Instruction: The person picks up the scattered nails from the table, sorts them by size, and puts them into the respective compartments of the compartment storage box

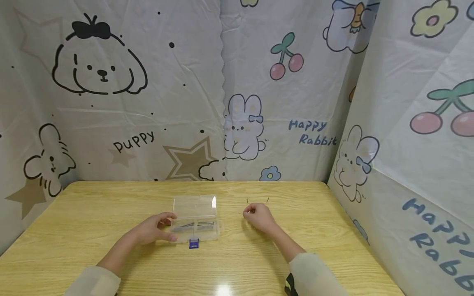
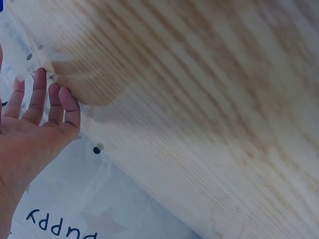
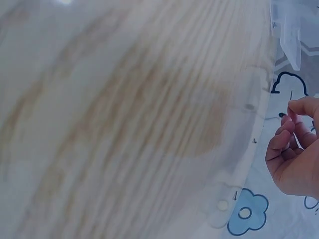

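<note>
A clear plastic box (image 1: 205, 235) lies on the table with its lid raised at the back and a blue latch (image 1: 194, 243) in front. Long thin dark nails (image 1: 205, 223) lie in its compartments. My left hand (image 1: 157, 228) holds the box by its left end, thumb at the front corner and fingers further back. Right of the box, the thumb and forefinger of my right hand (image 1: 260, 216) pinch a thin nail (image 3: 291, 94), its shaft poking out past the fingertips. Just beyond that hand, two small dark nails (image 1: 247, 201) (image 1: 267, 200) stand upright, apart from each other.
The wood-grain table (image 1: 111, 201) reaches back to a white cloth (image 1: 185, 111) printed with cartoon animals. Another stretch of printed cloth (image 1: 407, 164) hangs along the right side.
</note>
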Action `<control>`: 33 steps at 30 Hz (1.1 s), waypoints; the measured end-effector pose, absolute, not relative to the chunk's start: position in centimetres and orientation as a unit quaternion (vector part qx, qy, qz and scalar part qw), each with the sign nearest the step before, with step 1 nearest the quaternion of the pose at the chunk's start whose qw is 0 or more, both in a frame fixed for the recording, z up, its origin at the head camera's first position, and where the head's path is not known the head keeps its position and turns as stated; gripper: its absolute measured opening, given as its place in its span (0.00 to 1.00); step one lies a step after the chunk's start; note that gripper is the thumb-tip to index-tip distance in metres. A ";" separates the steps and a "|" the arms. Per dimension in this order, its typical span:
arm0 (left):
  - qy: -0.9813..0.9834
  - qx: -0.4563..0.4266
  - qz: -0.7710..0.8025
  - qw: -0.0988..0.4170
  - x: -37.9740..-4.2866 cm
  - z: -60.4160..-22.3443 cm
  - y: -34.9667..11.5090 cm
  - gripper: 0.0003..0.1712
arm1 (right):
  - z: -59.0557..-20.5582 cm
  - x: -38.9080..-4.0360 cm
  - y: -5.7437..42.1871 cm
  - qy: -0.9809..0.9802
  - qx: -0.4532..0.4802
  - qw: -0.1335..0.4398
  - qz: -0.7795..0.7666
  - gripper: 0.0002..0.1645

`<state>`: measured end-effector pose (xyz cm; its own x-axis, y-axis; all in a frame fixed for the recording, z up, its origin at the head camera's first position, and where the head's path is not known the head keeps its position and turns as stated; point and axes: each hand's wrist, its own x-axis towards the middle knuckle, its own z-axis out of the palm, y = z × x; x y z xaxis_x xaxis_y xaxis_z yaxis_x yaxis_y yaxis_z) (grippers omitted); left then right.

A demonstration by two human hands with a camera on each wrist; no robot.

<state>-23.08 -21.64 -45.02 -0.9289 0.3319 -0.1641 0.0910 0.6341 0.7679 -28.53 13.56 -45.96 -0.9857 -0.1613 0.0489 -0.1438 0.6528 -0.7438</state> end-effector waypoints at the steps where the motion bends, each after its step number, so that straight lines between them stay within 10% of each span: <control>1: 0.891 0.119 0.412 0.147 -23.1 -45.0 -21.7 0.42 | -45.9 -28.4 13.4 0.910 -0.088 0.010 -0.406 0.04; 33: 0.893 0.111 0.412 0.144 -23.1 -45.2 -21.7 0.42 | -44.8 -26.4 9.2 0.904 -0.150 0.024 -0.398 0.04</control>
<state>-23.06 -21.65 -45.18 -0.9341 0.3169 -0.1647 0.0805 0.6361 0.7674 -26.37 9.17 -44.83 -0.9536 -0.2912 0.0763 -0.2529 0.6373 -0.7280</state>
